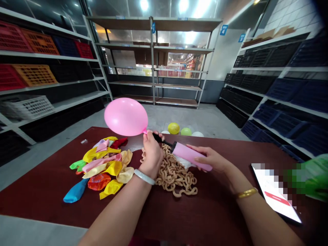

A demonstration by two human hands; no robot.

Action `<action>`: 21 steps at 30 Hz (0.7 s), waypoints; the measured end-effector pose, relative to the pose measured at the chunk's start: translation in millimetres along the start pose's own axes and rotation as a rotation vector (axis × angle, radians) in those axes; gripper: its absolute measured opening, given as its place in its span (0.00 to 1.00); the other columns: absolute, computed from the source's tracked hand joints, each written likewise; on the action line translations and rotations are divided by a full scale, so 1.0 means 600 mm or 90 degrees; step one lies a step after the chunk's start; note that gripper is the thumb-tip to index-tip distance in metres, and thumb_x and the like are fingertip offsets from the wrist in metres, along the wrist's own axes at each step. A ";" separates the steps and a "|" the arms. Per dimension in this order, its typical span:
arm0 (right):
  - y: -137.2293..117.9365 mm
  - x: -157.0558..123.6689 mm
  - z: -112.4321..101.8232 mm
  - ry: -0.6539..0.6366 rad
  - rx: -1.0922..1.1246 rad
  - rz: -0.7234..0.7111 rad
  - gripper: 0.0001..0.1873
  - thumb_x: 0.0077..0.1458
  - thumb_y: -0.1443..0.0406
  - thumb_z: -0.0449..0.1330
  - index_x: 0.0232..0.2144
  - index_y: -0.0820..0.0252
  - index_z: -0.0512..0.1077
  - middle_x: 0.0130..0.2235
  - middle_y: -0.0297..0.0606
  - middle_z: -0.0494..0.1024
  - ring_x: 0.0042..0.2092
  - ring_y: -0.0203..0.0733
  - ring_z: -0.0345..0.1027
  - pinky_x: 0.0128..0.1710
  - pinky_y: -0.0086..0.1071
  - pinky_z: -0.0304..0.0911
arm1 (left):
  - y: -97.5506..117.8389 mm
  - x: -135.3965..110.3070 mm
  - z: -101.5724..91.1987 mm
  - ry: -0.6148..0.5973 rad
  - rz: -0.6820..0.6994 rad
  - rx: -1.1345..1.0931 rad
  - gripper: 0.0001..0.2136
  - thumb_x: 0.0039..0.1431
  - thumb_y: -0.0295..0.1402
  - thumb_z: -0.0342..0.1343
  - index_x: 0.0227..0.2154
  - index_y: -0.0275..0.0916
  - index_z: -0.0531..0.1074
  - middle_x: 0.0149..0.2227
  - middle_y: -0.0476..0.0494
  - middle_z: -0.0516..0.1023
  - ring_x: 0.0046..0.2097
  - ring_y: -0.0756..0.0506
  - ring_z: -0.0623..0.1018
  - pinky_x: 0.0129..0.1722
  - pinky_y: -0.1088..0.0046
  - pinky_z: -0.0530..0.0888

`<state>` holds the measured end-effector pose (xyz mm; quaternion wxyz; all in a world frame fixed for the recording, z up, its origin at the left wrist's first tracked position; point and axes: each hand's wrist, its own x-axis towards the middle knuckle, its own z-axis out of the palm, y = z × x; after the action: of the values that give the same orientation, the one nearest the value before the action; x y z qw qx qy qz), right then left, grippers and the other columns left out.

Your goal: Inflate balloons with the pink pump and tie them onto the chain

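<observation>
A pink inflated balloon [126, 117] floats just above the dark red table [179, 212], its neck fitted over the black nozzle of a pink hand pump [191, 156]. My left hand [152, 153] is closed, pinching the balloon's neck on the nozzle. My right hand [211, 159] wraps around the pump's pink barrel to the right. Under the pump lies a heap of tan chain-like cord [175, 174].
A pile of flat balloons in several colours [102, 165] lies left of my left hand. Inflated balloons [179, 129] rest on the floor beyond the table. A white card [278, 196] and a green object [311, 176] sit at the right. Shelving with crates surrounds the room.
</observation>
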<state>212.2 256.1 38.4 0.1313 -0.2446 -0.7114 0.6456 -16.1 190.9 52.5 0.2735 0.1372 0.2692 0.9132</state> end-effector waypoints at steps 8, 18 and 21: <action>0.004 -0.001 0.006 -0.009 0.080 0.005 0.43 0.53 0.59 0.67 0.67 0.51 0.56 0.37 0.39 0.79 0.26 0.33 0.68 0.21 0.25 0.62 | 0.018 -0.002 0.007 -0.034 0.005 0.023 0.09 0.55 0.30 0.55 0.30 0.42 0.59 0.25 0.53 0.67 0.24 0.51 0.70 0.23 0.75 0.66; 0.005 -0.024 -0.063 -0.026 0.018 0.040 0.43 0.51 0.58 0.67 0.66 0.53 0.58 0.37 0.39 0.79 0.26 0.36 0.70 0.20 0.26 0.63 | 0.064 0.058 -0.016 0.011 0.064 0.012 0.10 0.54 0.31 0.57 0.30 0.42 0.59 0.25 0.54 0.66 0.24 0.51 0.70 0.24 0.75 0.66; 0.000 -0.018 -0.043 -0.007 0.003 0.033 0.42 0.52 0.58 0.67 0.66 0.53 0.59 0.37 0.39 0.80 0.26 0.35 0.69 0.21 0.25 0.63 | 0.022 0.019 -0.006 -0.013 0.033 0.011 0.11 0.54 0.32 0.58 0.30 0.42 0.59 0.25 0.53 0.67 0.25 0.51 0.70 0.25 0.75 0.66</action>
<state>234.4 272.6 43.3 0.1111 -0.2586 -0.7044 0.6516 -32.6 186.8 57.9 0.2514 0.1555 0.2703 0.9163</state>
